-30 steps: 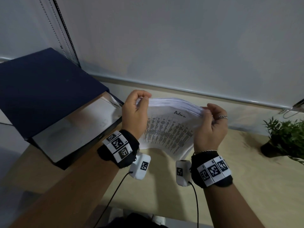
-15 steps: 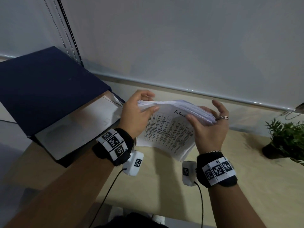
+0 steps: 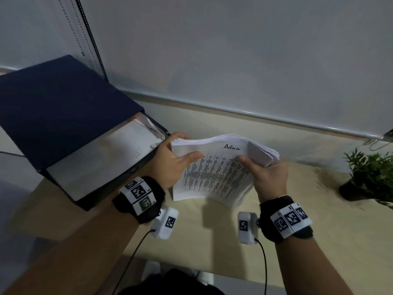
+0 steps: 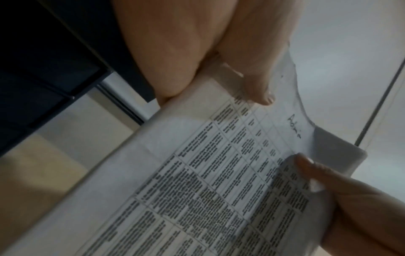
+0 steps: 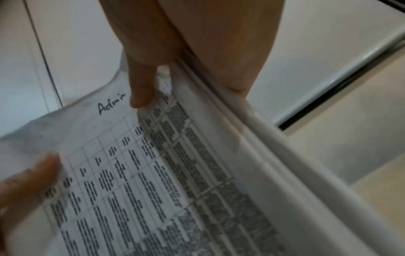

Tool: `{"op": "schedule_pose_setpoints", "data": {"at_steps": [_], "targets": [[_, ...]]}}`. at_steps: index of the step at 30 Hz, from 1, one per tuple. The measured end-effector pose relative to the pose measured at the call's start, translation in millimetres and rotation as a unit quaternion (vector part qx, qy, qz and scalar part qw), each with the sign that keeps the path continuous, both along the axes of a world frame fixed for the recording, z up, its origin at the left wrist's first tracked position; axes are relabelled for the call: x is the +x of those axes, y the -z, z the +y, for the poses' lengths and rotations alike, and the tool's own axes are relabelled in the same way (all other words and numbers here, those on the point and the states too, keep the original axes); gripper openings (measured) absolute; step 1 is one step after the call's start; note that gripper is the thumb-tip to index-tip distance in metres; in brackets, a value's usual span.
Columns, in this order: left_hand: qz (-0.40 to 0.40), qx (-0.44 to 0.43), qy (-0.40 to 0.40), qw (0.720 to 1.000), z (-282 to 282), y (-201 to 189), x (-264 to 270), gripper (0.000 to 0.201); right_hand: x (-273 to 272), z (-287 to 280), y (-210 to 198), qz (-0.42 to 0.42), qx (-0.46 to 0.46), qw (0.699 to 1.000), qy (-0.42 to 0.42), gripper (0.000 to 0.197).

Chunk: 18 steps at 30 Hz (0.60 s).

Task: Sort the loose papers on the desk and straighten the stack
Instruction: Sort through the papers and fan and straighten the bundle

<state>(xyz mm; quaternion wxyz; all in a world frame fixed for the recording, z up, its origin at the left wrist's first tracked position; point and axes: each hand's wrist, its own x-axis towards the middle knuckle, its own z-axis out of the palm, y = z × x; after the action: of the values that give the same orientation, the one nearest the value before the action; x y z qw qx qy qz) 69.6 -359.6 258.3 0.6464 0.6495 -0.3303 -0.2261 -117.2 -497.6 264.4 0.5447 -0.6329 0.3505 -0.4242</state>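
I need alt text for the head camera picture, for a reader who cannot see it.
Two hands hold a paper stack above a desk: the left hand grips its left edge, the right hand its right. "Admin" is handwritten on the top sheet. A dark binder lies left, a plant right.

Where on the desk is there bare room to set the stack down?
Bare desk lies under the stack, between binder and plant, widest toward the plant. The left is crowded by the binder. Left hand and right hand both grip the stack.
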Motion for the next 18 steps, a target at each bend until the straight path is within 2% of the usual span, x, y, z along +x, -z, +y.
{"op": "schedule_pose_setpoints", "data": {"at_steps": [4, 7, 10, 12, 15, 18], "targets": [[0.001, -0.024, -0.017, 1.0, -1, -7, 1, 0.027, 2, 3, -3, -0.029, -0.021, 0.999, 0.03, 0.024], [-0.022, -0.017, 0.003, 1.0, 0, -3, 3, 0.034, 4, 8, -4, -0.04, -0.005, 0.999, 0.028, 0.026], [-0.019, -0.046, 0.0, 0.999, 0, -4, 1, 0.042, 12, 11, -11, -0.083, -0.012, 0.994, 0.067, 0.021], [-0.015, -0.087, -0.027, 0.996, -3, -10, -3, 0.033, 19, 12, -17, -0.086, -0.031, 0.992, 0.091, 0.014], [-0.08, -0.103, -0.095, 0.987, -10, -18, -4, 0.01, 25, 11, -21, -0.095, -0.034, 0.985, 0.136, 0.006], [-0.086, -0.099, -0.1, 0.986, -17, -20, 0, 0.012, 26, 9, -22, -0.107, -0.047, 0.982, 0.148, 0.008]]}}
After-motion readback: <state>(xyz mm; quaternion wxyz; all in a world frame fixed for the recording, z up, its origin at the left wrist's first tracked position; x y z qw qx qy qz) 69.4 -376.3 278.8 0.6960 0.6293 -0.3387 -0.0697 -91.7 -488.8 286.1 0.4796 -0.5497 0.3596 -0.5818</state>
